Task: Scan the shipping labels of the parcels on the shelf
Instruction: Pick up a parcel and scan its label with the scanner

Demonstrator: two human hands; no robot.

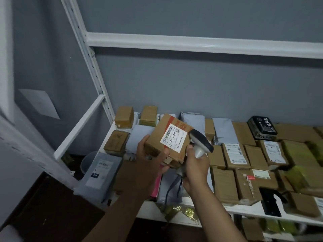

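- grey walls back a white metal shelf whose deck is crowded with parcels: brown cardboard boxes, grey poly mailers and one black box toward the back right.
- left hand holds a cardboard box lifted above the shelf, fingers curled round its lower left edge and the thumb pressed on the face just below the label.
- shipping label, white with a barcode along its upper left edge and a small square code near its top, sits on the box's upturned face, tilted so its long side runs from lower left to upper right.
- right hand is wrapped round the handle of a grey barcode scanner; the scanner's head sits just beside the box's right edge, touching or nearly so, and its cable hangs down in front of the shelf.
- the relation that matters: the label lies to the left of the scanner head and very close, while the head's window seems to face up and left, away from the camera; whether it is aimed at the barcode strip cannot be told.
- judgement: the scan of this box is in hand; the barcode is on the label's far side from the scanner, so the right hand probably needs to draw back or turn a little for the beam to cover it.
- many parcels on the shelf lie with labels showing, such as a box to the right and a grey mailer at the left corner.
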